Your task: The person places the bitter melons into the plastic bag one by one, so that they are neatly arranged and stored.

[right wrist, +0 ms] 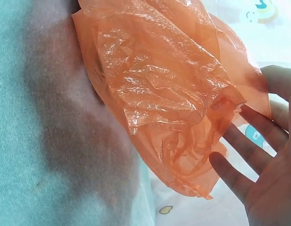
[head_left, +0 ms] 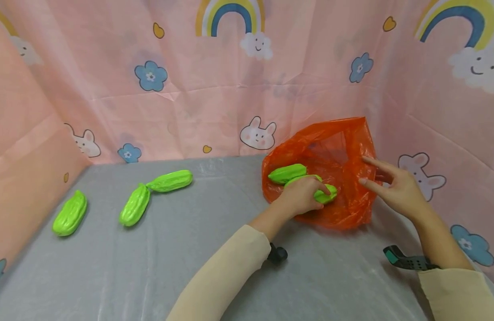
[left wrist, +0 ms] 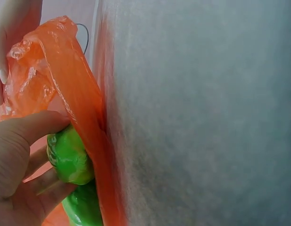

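An orange plastic bag [head_left: 361, 138] lies with its mouth facing the person, several light green, ridged gourds inside it. My left hand [head_left: 302, 195] reaches into the mouth and grips one gourd [left wrist: 70, 155], thumb on one side and fingers on the other. Another gourd [head_left: 287, 173] rests deeper in the bag, and one beneath the hand is partly hidden. At the bag's right side, my right hand [head_left: 401, 189] touches the film with spread, fairly straight fingers [right wrist: 230, 174]. Part of its contact is hidden by the bag.
On the grey table cover [head_left: 214, 214], one gourd [head_left: 70, 214] lies far left. Two more, an upright-lying gourd [head_left: 135, 206] and a sideways gourd [head_left: 170, 181], meet at their tips. Pink printed curtains [head_left: 214, 102] close off the back and both sides.
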{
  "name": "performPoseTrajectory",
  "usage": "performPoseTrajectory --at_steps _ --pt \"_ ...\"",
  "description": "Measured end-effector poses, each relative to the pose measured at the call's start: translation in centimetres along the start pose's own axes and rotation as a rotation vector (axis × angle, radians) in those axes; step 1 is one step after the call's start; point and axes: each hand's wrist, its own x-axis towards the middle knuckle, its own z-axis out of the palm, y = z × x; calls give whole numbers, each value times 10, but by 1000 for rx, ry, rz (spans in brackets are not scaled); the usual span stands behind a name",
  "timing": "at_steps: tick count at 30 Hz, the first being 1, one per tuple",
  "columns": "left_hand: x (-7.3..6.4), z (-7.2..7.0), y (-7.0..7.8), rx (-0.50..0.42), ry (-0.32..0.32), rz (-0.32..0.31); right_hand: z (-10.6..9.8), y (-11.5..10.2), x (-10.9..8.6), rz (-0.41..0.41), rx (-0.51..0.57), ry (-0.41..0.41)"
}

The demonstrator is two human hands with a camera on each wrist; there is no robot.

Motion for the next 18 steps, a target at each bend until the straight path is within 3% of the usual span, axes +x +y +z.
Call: performPoseTrajectory --at_steps 6,12,18 --pt "1 1 -1 9 43 -6 -1 1 -2 12 -6 -4" --pt "2 4 0 65 54 -51 0 -1 -3 27 -14 3" --pt "2 4 -1 47 66 -56 0 -2 -2 20 -10 11"
